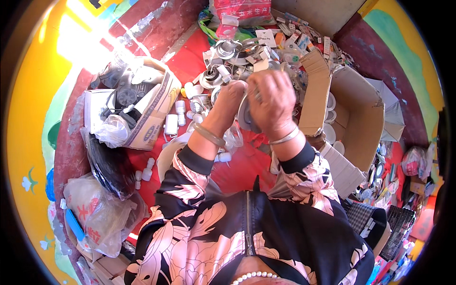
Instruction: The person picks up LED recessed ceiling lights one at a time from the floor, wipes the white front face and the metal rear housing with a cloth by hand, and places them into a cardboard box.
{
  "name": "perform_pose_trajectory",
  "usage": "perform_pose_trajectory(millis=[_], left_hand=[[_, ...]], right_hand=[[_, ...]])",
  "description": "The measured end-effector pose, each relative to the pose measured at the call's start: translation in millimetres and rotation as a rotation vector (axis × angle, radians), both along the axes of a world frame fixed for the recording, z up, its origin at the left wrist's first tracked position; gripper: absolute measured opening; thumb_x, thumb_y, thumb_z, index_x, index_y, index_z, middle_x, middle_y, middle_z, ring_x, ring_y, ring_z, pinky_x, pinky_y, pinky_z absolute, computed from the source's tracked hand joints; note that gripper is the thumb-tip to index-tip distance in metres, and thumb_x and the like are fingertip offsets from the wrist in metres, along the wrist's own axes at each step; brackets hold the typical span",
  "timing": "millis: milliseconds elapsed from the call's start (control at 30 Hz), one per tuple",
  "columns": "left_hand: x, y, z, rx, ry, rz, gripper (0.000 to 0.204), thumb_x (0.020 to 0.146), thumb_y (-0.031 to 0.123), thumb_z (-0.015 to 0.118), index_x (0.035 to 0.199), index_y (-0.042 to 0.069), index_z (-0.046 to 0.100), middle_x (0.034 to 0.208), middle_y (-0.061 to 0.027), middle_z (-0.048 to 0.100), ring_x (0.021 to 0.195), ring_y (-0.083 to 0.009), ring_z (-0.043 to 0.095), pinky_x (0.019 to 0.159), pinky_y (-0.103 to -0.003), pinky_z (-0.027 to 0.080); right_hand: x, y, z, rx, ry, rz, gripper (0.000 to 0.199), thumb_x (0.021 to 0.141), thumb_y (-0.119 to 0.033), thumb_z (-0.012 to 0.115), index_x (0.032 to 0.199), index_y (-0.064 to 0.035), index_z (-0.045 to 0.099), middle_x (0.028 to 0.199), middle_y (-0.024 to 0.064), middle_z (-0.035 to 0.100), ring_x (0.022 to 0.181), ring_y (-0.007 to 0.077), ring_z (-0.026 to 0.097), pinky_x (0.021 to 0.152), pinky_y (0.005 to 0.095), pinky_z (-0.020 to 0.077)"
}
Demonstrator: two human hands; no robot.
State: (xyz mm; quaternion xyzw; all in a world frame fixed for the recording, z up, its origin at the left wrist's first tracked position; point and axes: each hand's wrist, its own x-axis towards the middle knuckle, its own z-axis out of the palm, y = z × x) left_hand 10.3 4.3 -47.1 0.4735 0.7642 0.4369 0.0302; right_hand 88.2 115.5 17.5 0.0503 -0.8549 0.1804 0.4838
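Both of my hands are raised together over a heap of lamp parts. Between them is a round, grey light fixture with a pale rim, partly covered by my fingers. My left hand is closed at its left edge. Curled over its right side is my right hand, with the fingertips hidden behind the knuckles. Just beyond my hands lie several metal recessed downlights with white rims. White lamp holders lie left of my left wrist.
At left stands a cardboard box of dark and white appliance parts; a plastic bag sits below it. To the right is an open carton with white discs. Small boxes pile up at the back, and red cloth covers the floor.
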Motion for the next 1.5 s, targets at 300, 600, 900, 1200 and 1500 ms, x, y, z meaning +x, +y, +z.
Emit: perform_pose_trajectory(millis=[300, 600, 900, 1200, 1500], left_hand=[[3, -9, 26, 0.640, -1.381, -0.007, 0.017, 0.086, 0.009, 0.054, 0.100, 0.000, 0.060, 0.090, -0.0060, 0.063, 0.081, -0.0126, 0.061, 0.071, -0.025, 0.048], [-7, -10, 13, 0.281, -0.341, -0.013, 0.011, 0.076, 0.005, 0.061, 0.086, 0.002, 0.062, 0.080, -0.0089, 0.062, 0.076, -0.0147, 0.060, 0.067, -0.028, 0.047], [-10, 0, -8, 0.216, -0.654, -0.051, 0.027, 0.088, 0.023, 0.049, 0.098, 0.001, 0.060, 0.086, -0.0080, 0.063, 0.073, -0.0151, 0.062, 0.062, -0.028, 0.049], [-8, -3, 7, 0.698, -1.339, -0.189, 0.035, 0.094, 0.019, 0.041, 0.118, -0.003, 0.049, 0.111, -0.0155, 0.060, 0.097, -0.0266, 0.062, 0.082, -0.038, 0.053], [-10, -1, 12, 0.974, -1.537, -0.274, 0.036, 0.093, 0.019, 0.036, 0.119, -0.003, 0.049, 0.111, -0.0170, 0.059, 0.102, -0.0280, 0.059, 0.086, -0.038, 0.051]], right_hand=[[-9, 59, -17, -0.848, -0.250, -0.019, 0.008, 0.076, -0.008, 0.069, 0.081, -0.0031, 0.064, 0.075, 0.0028, 0.062, 0.068, 0.0075, 0.054, 0.065, 0.0220, 0.0437], [4, 35, 6, -0.709, -0.423, 0.365, 0.008, 0.076, -0.002, 0.067, 0.083, -0.0006, 0.064, 0.080, 0.0028, 0.060, 0.077, 0.0109, 0.056, 0.070, 0.0248, 0.0447], [5, 30, 2, -0.867, -0.352, 0.338, 0.007, 0.079, -0.002, 0.066, 0.085, 0.0002, 0.064, 0.080, 0.0016, 0.061, 0.074, 0.0087, 0.054, 0.067, 0.0222, 0.0444], [0, 107, -19, -1.838, 0.103, 0.377, 0.013, 0.085, -0.014, 0.058, 0.090, -0.0020, 0.061, 0.079, 0.0070, 0.063, 0.070, 0.0181, 0.062, 0.066, 0.0313, 0.0520], [-1, 103, -21, -1.827, 0.118, 0.483, 0.013, 0.087, -0.015, 0.058, 0.093, -0.0040, 0.061, 0.082, 0.0065, 0.065, 0.074, 0.0210, 0.063, 0.069, 0.0345, 0.0534]])
